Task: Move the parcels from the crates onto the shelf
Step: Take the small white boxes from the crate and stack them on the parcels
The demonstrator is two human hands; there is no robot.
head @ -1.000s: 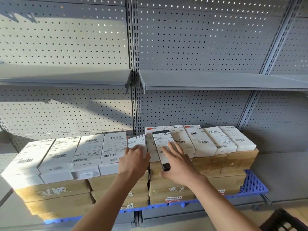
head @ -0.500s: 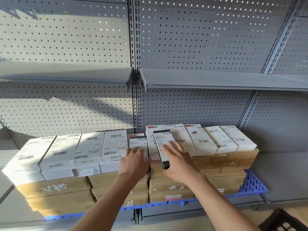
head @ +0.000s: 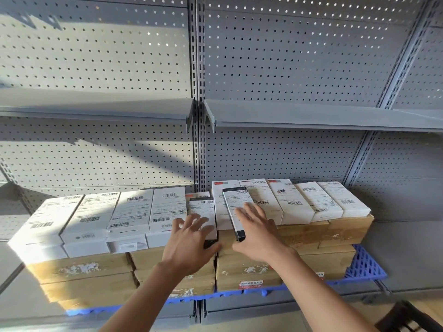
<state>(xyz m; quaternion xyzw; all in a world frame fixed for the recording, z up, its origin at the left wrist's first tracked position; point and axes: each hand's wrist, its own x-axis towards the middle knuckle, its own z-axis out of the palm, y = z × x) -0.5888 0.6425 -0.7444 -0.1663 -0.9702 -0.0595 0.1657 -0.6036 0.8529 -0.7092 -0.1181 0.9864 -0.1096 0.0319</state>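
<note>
Now two black-edged parcels under the fingers, both atop the stack on the shelf. Left parcel [head: 203, 213] flat beneath the left hand [head: 189, 243]; its fingers [head: 191, 220] spread and nearly straight on the label, thumb down near the parcel's near end, nothing curled round it. Right parcel [head: 236, 209] tilted, resting partly on the white parcel behind, its dark near end just beside the right hand [head: 257, 236]; those fingers [head: 250, 212] likewise straight and splayed, lying flat on the label, pressing rather than gripping. Narrow gap between the two hands, apart.

Outward from the left fingers, a row of white labelled parcels [head: 96, 216], side by side, sunlit at the far end. Outward from the right fingers, another row of white parcels [head: 311, 202], slightly fanned, touching one another. Below the fingers, brown cardboard boxes [head: 323, 238] stacked in layers, bearing all the white parcels. Under those, a blue plastic pallet [head: 366, 267] on the grey shelf [head: 407, 255]. Above the fingers, an upper shelf board [head: 311, 116] and perforated grey back panel [head: 287, 56]. Down past the right forearm, a corner of a dark crate [head: 412, 317], contents not visible.
</note>
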